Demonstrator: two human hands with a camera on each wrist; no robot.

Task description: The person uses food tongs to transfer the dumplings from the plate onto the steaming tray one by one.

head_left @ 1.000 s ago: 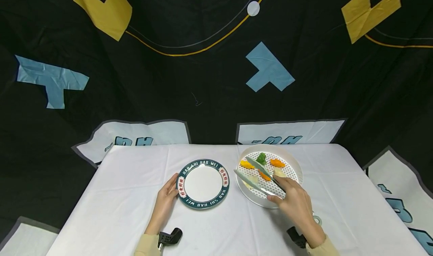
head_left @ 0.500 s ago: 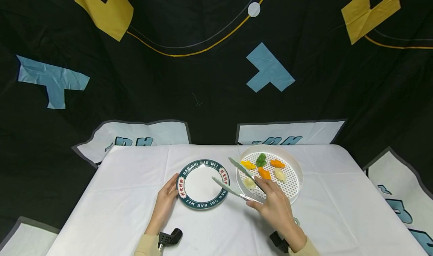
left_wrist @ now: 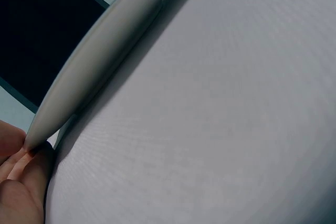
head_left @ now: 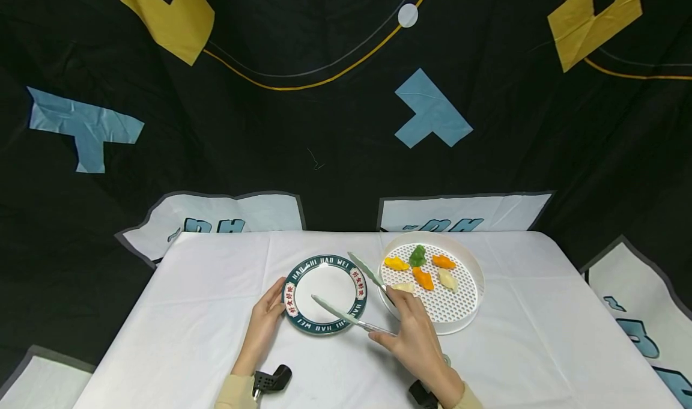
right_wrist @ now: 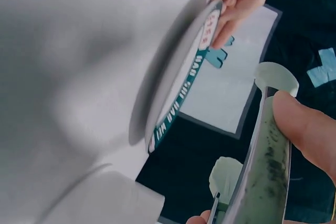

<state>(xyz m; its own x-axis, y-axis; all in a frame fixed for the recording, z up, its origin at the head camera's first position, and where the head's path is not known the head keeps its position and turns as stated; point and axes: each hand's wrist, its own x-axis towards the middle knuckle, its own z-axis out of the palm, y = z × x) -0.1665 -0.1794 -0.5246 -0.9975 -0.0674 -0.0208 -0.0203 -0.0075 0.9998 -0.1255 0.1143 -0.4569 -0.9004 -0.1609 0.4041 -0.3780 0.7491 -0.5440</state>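
Note:
In the head view, my left hand [head_left: 265, 319] holds the left edge of a round plate [head_left: 321, 292], white with a dark green lettered rim. The left wrist view shows fingers and thumb pinching the edge of this plate [left_wrist: 100, 56]. My right hand [head_left: 413, 334] grips tongs [head_left: 354, 320] with pale green tips. Their arms are spread, nothing between them; one tip overlaps the middle of the plate, the other lies beyond its upper right rim. In the right wrist view, my thumb [right_wrist: 307, 127] presses on the tongs' green handle [right_wrist: 268, 166].
Right of the plate stands a round white tray [head_left: 473, 265] with a perforated bottom. On it lie a green piece [head_left: 417, 256], a yellow piece [head_left: 396, 263], orange pieces [head_left: 423, 278] and pale pieces [head_left: 447, 280]. A white cloth [head_left: 216, 277] covers the table; a black curtain [head_left: 335, 139] hangs behind.
My right hand has carried the spread tongs left, from over the tray to the plate's right side. The pieces on the tray stay in place. My left hand and the plate have not moved.

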